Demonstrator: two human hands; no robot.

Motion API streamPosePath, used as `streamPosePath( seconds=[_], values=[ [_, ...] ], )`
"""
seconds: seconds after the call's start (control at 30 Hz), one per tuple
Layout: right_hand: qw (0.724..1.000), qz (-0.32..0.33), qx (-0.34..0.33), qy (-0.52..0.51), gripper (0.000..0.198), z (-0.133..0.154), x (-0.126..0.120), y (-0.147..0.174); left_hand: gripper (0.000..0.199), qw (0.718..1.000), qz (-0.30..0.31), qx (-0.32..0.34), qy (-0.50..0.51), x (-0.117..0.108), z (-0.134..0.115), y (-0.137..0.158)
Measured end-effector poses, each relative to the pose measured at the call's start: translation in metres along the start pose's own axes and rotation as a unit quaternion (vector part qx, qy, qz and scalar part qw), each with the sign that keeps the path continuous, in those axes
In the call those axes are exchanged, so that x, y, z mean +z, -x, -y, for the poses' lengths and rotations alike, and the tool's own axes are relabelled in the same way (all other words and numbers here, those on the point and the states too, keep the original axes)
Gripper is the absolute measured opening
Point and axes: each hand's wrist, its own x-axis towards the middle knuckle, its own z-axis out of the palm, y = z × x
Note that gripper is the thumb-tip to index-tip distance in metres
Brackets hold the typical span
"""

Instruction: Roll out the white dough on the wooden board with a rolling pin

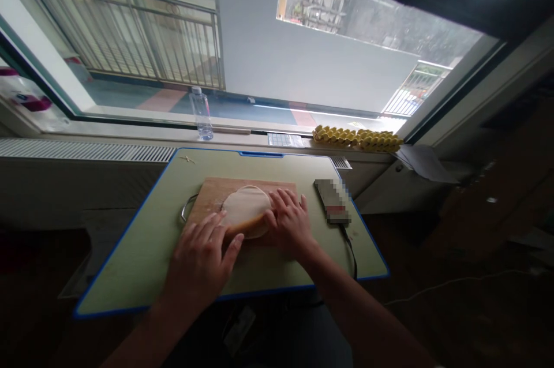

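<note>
I have the left hand (201,250), fingers loosely extended, on one end of the rolling pin (249,226), dough (245,203) under it between the hands, the right hand (291,219) likewise opposite; I judge this rolling-out, next calling for even pressure.

We count two hands (201,252) (291,221), one rolling pin (249,225), one dough round (244,203), one board (206,202), one table (134,258). Far off, we see two bottles (202,117) (26,97)
</note>
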Motion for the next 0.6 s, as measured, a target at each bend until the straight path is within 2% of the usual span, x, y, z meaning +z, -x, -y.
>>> streamPosePath(
  seconds=[0.1, 0.23, 0.43, 0.6],
  values=[
    [1.0, 0.005, -0.016, 0.015, 0.056, 0.004, -0.001, -0.018, 0.044, 0.999, -0.025, -0.041, -0.022, 0.0, -0.003, -0.016],
    [0.997, 0.023, -0.024, 0.067, 0.055, 0.009, 0.004, -0.035, 0.047, 0.995, -0.027, -0.066, -0.074, 0.003, -0.003, -0.034],
    [0.995, 0.034, -0.035, 0.084, 0.053, 0.015, 0.002, -0.038, 0.046, 0.994, -0.028, -0.071, -0.081, 0.006, -0.006, -0.042],
    [0.994, 0.061, -0.034, 0.08, 0.058, 0.017, -0.002, -0.043, 0.049, 0.997, -0.014, -0.055, -0.058, 0.018, 0.002, -0.05]
  ],
)
